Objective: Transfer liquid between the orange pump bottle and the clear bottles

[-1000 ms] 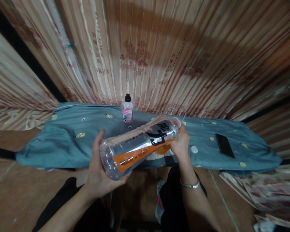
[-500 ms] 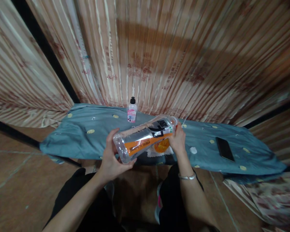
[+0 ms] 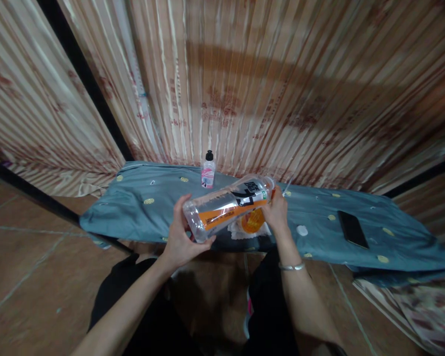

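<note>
In the head view I am holding a large clear bottle (image 3: 228,205) with both hands, over the near part of a surface (image 3: 170,188) spread with teal cloth. The bottle is lying slantwise, its neck pointing right and away from me. My left hand (image 3: 180,240) is cupping the base, thumb on the near side and fingers behind. My right hand (image 3: 276,212) is gripping the neck end, and a silver bracelet (image 3: 291,267) is circling that wrist. A thin pale strip (image 3: 288,184) is sticking out just beyond the neck; I cannot tell what it is. Partly hidden behind the bottle, an orange object (image 3: 252,222) is resting on a white cloth (image 3: 239,231). A small black-capped bottle (image 3: 208,173) is standing upright beyond my left hand. To the right, a white disc (image 3: 301,230) and a dark phone (image 3: 352,229) are lying apart, with a striped curtain (image 3: 222,64) hanging behind everything.
</note>
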